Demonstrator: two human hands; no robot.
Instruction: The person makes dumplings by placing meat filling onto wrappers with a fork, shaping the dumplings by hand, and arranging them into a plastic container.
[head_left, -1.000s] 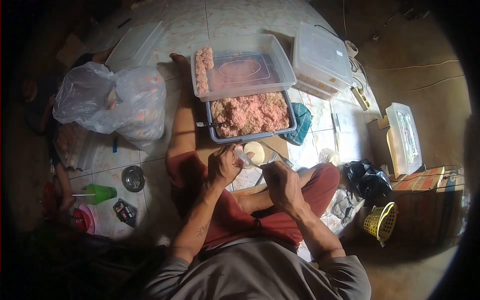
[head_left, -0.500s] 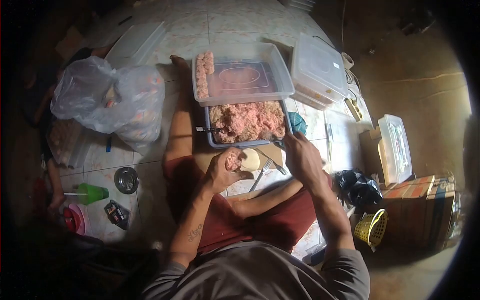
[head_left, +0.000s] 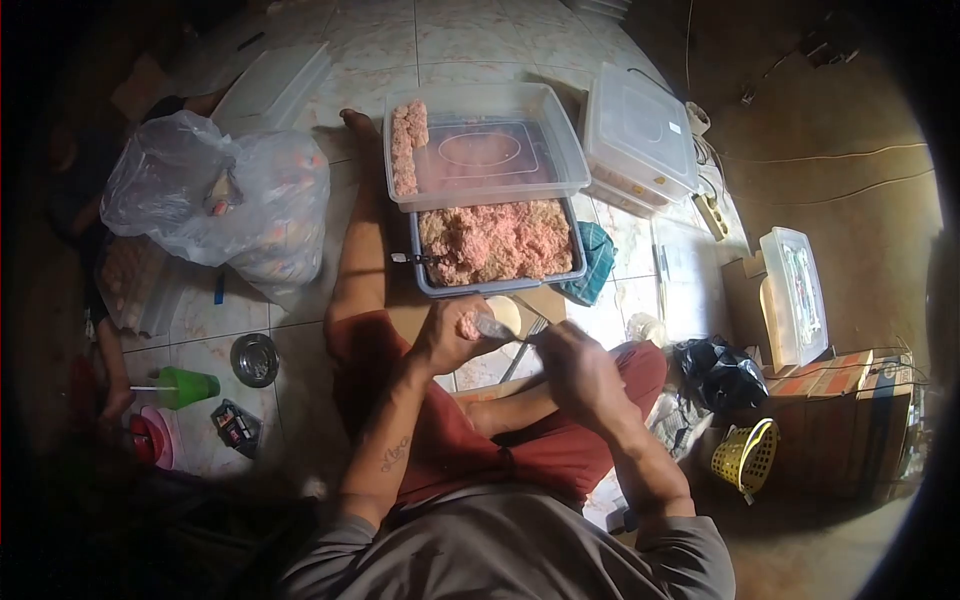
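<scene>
In my left hand (head_left: 447,338), a small lump of pink minced mixture (head_left: 468,325) sits within curled fingers. My right hand (head_left: 580,370), slightly blurred, grips a thin metal utensil (head_left: 492,328) whose flat end touches the lump; I cannot tell if it is a spoon or a knife. Just beyond my hands is a blue-grey tub (head_left: 430,290) heaped with pink-brown minced mixture (head_left: 500,240). A clear plastic box (head_left: 570,185) rests over its far part, with formed pieces (head_left: 405,150) lined along its left side. A pale round disc (head_left: 502,313) and a fork (head_left: 525,345) lie near my left hand.
Lidded plastic boxes (head_left: 640,130) stand at the back right, and a teal cloth (head_left: 590,265) lies beside the tub. Bulging plastic bags (head_left: 270,210) are at left, near another person's arm (head_left: 112,360). A yellow basket (head_left: 745,455) and cardboard box (head_left: 830,430) stand right.
My right hand has moved from the tub's near right corner down and left, bringing the metal utensil to the lump. My left hand stays in nearly the same place, turned slightly.
</scene>
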